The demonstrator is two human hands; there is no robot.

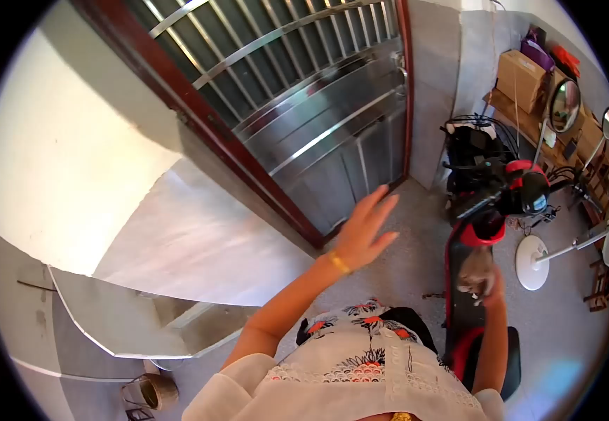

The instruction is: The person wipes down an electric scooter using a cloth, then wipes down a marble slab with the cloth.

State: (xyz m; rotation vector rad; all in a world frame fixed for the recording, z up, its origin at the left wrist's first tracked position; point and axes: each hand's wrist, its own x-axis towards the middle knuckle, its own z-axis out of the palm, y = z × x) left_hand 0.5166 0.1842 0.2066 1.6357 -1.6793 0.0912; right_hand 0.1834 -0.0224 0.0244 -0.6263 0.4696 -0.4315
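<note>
My left hand [364,237] is raised in front of me with its fingers stretched apart and nothing in them. A gold-coloured bracelet [339,262] circles that wrist. It is nearest to the metal door [318,144], which has upright bars in its top half and a dark red frame. Lower and to the right, my right hand [492,286] is closed on a crumpled grey-brown cloth [475,268]; blur hides some of the fingers. Hand and cloth are over the footboard of a red and black scooter [488,229], and I cannot tell whether they touch it.
Behind the scooter, cardboard boxes [520,78] stand on a wooden shelf [511,109]. A white round base with a pole [531,262] and a small wooden stool [604,286] are at the right. At the lower left lie a wall ledge [118,330] and a basket [158,390].
</note>
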